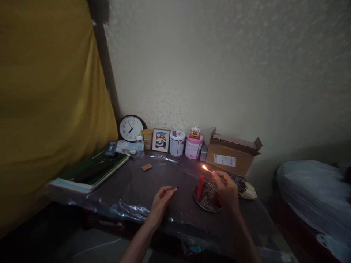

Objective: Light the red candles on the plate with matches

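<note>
Pinched between the fingertips of my right hand (227,188) is a lit match (208,170), its flame pointing up and to the left. A red candle (201,187) stands upright just below the flame and apart from it; I see no flame on its wick. The candle is on a round metal plate (205,209) with dark reddish contents, partly hidden by my right hand. My left hand (161,202) is left of the plate, closed on a short matchstick (176,189) with a dark tip. Farther back lies a small brown flat box (147,167).
Behind the plate is an open cardboard box (227,153). A bundle of thin pale sticks (249,191) lies right of my right hand. Two tubs (177,143), a framed panda picture (161,140) and a clock (131,128) line the wall. Large books (95,170) occupy the left side.
</note>
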`<state>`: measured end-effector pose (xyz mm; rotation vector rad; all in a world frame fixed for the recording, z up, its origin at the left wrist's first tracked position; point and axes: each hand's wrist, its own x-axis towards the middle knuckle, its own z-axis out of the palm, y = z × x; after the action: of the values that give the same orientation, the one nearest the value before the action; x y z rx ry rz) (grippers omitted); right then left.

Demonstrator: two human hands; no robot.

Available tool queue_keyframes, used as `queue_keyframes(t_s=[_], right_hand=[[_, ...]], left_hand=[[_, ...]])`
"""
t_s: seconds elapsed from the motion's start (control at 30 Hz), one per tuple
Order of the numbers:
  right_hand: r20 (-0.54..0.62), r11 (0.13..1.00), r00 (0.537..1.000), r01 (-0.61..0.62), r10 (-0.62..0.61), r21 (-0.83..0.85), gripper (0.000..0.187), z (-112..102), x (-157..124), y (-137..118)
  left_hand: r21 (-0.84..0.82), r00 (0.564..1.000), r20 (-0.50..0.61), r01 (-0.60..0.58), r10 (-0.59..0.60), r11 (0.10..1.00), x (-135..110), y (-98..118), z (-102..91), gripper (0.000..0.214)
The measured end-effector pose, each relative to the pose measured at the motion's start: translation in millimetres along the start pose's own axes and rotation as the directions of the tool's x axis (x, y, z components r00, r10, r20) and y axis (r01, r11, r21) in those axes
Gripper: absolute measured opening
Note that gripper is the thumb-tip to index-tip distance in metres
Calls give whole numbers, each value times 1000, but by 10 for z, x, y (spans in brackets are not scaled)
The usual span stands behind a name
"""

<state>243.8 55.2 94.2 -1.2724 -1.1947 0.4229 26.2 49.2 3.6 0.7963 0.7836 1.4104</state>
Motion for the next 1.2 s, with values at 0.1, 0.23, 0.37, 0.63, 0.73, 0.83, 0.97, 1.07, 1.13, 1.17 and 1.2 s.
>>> queue_keyframes(t_s=[0.1, 0.23, 0.37, 0.63, 0.73, 0.83, 0.97, 1.07, 1.13, 1.17, 1.2], right_hand=[[-6, 1000, 999, -31, 31, 0, 25, -6, 14, 38], [-6, 999, 999, -43, 43, -6, 24, 2, -2, 45], [6, 999, 1000, -15, 15, -30, 24, 24, -27, 52], [-13, 997, 999, 32, -33, -70, 25, 68, -21, 113], [-6, 996, 999, 40, -40, -81, 24, 81, -27, 111], [11, 995, 1000, 28, -28, -92, 25, 97, -32, 115], [6, 994, 1000, 23, -23, -106, 26, 114, -42, 126], [5, 994, 1000, 9, -8, -111, 26, 115, -55, 114], [-1, 993, 1000, 16, -16, -116, 26, 115, -64, 98], [-3, 993, 1000, 20, -20, -120, 26, 114, -68, 89], [-5, 992, 1000, 20, -21, -122, 26, 114, -72, 83]], left_hand=[[23, 1000, -8, 0, 0, 1000, -25, 24, -35, 27], [20, 1000, 16, -3, 3, 1000, -62, 72, -27, 27], [26, 1000, 12, 2, -3, 1000, -74, 70, -32, 28], [33, 1000, 0, 2, -2, 999, -95, 80, -54, 29], [36, 1000, -10, 7, -7, 999, -90, 80, -60, 30], [45, 1000, 0, 0, 0, 999, -89, 78, -68, 30], [56, 1000, 15, -13, 12, 998, -107, 100, -67, 29], [52, 1000, 12, -9, 8, 999, -122, 127, -56, 29], [47, 1000, 9, 3, -4, 999, -126, 140, -51, 28], [46, 1000, 7, 7, -8, 999, -127, 143, -49, 28], [48, 1000, 6, 11, -11, 999, -126, 144, -50, 29]])
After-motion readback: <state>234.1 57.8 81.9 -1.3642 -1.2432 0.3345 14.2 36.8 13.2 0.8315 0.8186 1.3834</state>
